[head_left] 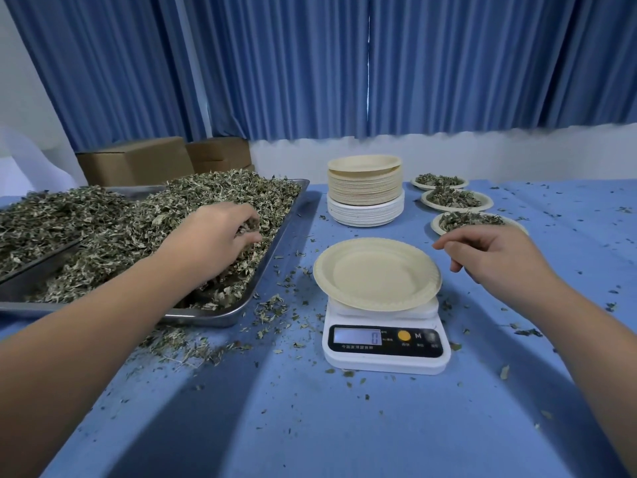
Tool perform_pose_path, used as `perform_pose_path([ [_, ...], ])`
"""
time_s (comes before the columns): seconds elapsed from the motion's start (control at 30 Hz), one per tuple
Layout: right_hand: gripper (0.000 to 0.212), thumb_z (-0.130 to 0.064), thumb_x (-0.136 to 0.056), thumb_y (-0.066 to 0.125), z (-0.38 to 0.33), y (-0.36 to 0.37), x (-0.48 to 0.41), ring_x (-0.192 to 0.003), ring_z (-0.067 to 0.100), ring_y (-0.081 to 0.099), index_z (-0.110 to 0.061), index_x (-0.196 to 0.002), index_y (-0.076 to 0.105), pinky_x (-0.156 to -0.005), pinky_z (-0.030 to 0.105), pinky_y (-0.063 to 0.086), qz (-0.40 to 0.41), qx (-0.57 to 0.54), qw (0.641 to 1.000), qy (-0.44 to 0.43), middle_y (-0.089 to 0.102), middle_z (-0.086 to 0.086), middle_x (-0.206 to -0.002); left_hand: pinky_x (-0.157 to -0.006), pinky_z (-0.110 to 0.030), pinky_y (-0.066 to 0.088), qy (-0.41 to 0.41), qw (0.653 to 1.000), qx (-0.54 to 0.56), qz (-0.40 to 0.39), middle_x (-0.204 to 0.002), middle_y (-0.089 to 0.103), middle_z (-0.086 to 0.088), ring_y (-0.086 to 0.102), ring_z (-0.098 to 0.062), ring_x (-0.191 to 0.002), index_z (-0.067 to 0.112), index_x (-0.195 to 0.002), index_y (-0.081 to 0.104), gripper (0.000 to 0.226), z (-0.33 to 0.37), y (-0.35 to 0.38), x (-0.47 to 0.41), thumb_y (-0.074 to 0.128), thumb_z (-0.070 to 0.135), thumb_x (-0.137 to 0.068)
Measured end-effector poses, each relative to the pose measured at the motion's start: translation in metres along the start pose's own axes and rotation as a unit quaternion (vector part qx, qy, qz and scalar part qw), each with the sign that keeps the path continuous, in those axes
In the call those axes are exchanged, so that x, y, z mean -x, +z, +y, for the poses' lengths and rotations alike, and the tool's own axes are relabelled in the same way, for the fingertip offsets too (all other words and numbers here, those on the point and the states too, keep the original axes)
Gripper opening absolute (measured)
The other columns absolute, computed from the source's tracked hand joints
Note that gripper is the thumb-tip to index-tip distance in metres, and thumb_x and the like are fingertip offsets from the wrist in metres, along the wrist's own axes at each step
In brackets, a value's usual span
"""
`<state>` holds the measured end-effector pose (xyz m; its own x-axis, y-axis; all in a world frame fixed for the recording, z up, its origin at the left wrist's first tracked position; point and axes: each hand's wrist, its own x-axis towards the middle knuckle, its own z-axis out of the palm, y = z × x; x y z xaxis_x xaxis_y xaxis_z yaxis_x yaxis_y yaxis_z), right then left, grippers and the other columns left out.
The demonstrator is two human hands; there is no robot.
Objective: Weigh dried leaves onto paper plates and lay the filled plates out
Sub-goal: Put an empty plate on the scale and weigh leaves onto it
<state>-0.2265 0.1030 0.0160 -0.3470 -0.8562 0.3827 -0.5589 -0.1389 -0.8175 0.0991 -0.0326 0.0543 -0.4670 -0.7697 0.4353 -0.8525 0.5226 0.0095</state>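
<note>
An empty cream paper plate (377, 274) lies on a white digital scale (386, 343) whose display reads 0. A large metal tray (279, 232) at the left holds a heap of dried leaves (113, 229). My left hand (213, 239) is in that heap, fingers curled round a clump of leaves. My right hand (493, 253) hovers just right of the plate, fingers loosely bent and holding nothing. Three filled plates (455, 200) sit in a row at the back right, the nearest partly behind my right hand.
A tall stack of unused paper plates (365, 191) stands behind the scale. Cardboard boxes (138, 163) sit behind the tray. Leaf crumbs are scattered over the blue tablecloth (310, 426). Blue curtains hang along the back wall.
</note>
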Motion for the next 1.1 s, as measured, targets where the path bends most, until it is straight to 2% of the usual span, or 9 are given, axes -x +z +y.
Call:
perform_pose_path([
  [0.07,0.028,-0.012,-0.091,0.058,0.0,0.0,0.0,-0.044,0.011,0.038,-0.031,-0.077,0.073,-0.038,0.016,0.034,0.004,0.0,1.0,0.0,0.064,-0.007,-0.058,-0.088,-0.036,0.046,0.029,0.999,0.009,0.04,-0.113,0.062,-0.002,0.058,-0.021,-0.103,0.018,-0.119,0.059,0.034,0.013,-0.006,-0.004,0.057,0.04,-0.092],
  [0.2,0.028,-0.012,-0.092,0.058,-0.001,0.001,0.0,-0.042,0.008,0.039,-0.031,-0.077,0.073,-0.038,0.015,0.034,0.004,0.001,1.0,-0.001,0.064,-0.007,-0.058,-0.085,-0.038,0.045,0.085,0.989,0.065,0.101,-0.101,0.058,-0.002,0.055,-0.023,-0.096,0.017,-0.112,0.059,0.029,0.051,-0.015,-0.014,0.057,0.038,-0.093],
  [0.3,0.028,-0.012,-0.092,0.058,0.0,-0.001,0.0,-0.042,0.006,0.039,-0.03,-0.077,0.073,-0.038,0.015,0.034,0.004,0.002,1.0,-0.002,0.064,-0.008,-0.057,-0.084,-0.033,0.041,0.142,0.979,0.088,0.113,-0.101,0.055,0.0,0.054,-0.022,-0.097,0.016,-0.114,0.059,0.03,0.085,-0.014,-0.023,0.058,0.037,-0.093],
  [0.43,0.028,-0.011,-0.091,0.058,0.001,-0.002,0.0,-0.042,0.005,0.041,-0.03,-0.077,0.074,-0.039,0.015,0.035,0.004,0.0,1.0,-0.003,0.064,-0.007,-0.058,-0.08,-0.038,0.048,0.182,0.981,0.052,0.045,-0.107,0.052,0.0,0.056,-0.026,-0.099,0.019,-0.116,0.054,0.029,0.121,0.006,-0.03,0.054,0.039,-0.096],
  [0.53,0.027,-0.011,-0.091,0.058,0.001,0.0,-0.001,-0.041,0.002,0.042,-0.029,-0.078,0.074,-0.039,0.013,0.034,0.005,0.003,1.0,-0.008,0.064,-0.007,-0.057,-0.071,-0.035,0.043,0.179,0.983,0.025,-0.016,-0.112,0.049,-0.004,0.053,-0.027,-0.1,0.018,-0.119,0.051,0.034,0.135,0.024,-0.035,0.053,0.043,-0.095],
  [0.73,0.028,-0.012,-0.091,0.058,0.002,0.0,-0.003,-0.042,0.003,0.042,-0.031,-0.077,0.073,-0.042,0.015,0.035,0.004,0.005,1.0,-0.01,0.064,-0.006,-0.058,-0.085,-0.038,0.043,0.158,0.972,0.131,-0.111,-0.119,0.04,0.004,0.046,-0.019,-0.111,0.03,-0.129,0.046,0.053,0.14,0.043,-0.029,0.039,0.066,-0.09],
  [0.87,0.027,-0.01,-0.09,0.059,0.002,0.0,-0.002,-0.041,0.002,0.043,-0.029,-0.077,0.073,-0.041,0.013,0.035,0.005,0.008,1.0,-0.015,0.063,-0.006,-0.056,-0.1,-0.046,0.04,0.17,0.966,0.132,-0.146,-0.136,0.037,0.009,0.042,-0.02,-0.125,0.038,-0.141,0.035,0.06,0.137,0.041,-0.021,0.031,0.07,-0.09],
  [1.0,0.027,-0.01,-0.091,0.058,0.001,0.0,-0.002,-0.041,0.002,0.043,-0.029,-0.077,0.073,-0.04,0.013,0.034,0.006,0.011,1.0,-0.013,0.064,-0.005,-0.057,-0.105,-0.044,0.036,0.173,0.964,0.184,-0.082,-0.143,0.038,0.011,0.044,-0.016,-0.127,0.034,-0.142,0.037,0.061,0.126,0.03,-0.014,0.03,0.067,-0.091],
  [1.1,0.028,-0.011,-0.091,0.058,0.001,-0.001,-0.001,-0.041,0.001,0.045,-0.029,-0.077,0.074,-0.039,0.012,0.034,0.009,0.011,1.0,-0.012,0.064,-0.003,-0.058,-0.097,-0.037,0.044,0.121,0.979,0.163,0.018,-0.129,0.05,0.011,0.052,-0.007,-0.111,0.033,-0.132,0.048,0.052,0.105,0.023,-0.013,0.029,0.062,-0.093],
])
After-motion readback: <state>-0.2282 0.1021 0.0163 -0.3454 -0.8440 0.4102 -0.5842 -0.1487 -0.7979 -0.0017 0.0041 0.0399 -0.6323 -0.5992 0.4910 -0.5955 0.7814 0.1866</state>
